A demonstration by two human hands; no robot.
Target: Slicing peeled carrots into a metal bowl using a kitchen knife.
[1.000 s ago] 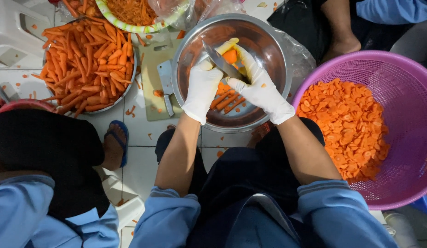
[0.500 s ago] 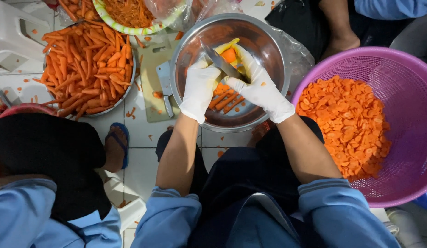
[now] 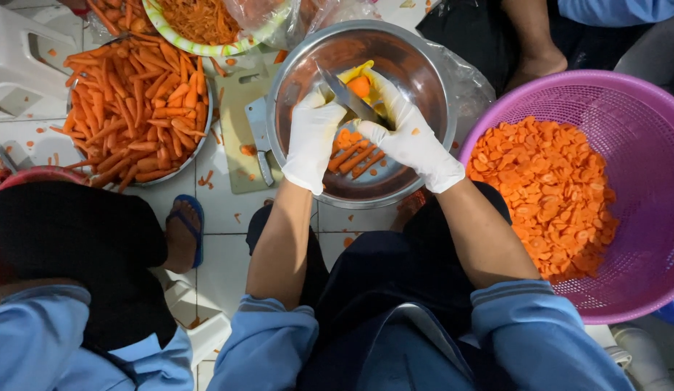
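Note:
Both my hands wear white gloves and work over a large steel bowl [image 3: 428, 72] on the tiled floor. My right hand [image 3: 413, 137] grips a knife [image 3: 346, 94] whose blade points up and left across the bowl. My left hand [image 3: 312, 139] holds a carrot piece [image 3: 359, 86] against the blade, beside a yellow scrap. Several carrot sticks [image 3: 355, 156] lie in the bottom of the bowl under my hands.
A purple basket [image 3: 641, 137] of sliced carrot stands at the right. A metal tray of whole peeled carrots [image 3: 137, 108] lies at the left, a green-rimmed bowl of shredded carrot [image 3: 199, 18] above it. A cutting board with a cleaver [image 3: 258, 137] sits beside my bowl. Another person's sandalled foot [image 3: 183, 232] is at the left.
My hands stay over the steel bowl with the knife on the carrot piece; the blade has shifted only slightly.

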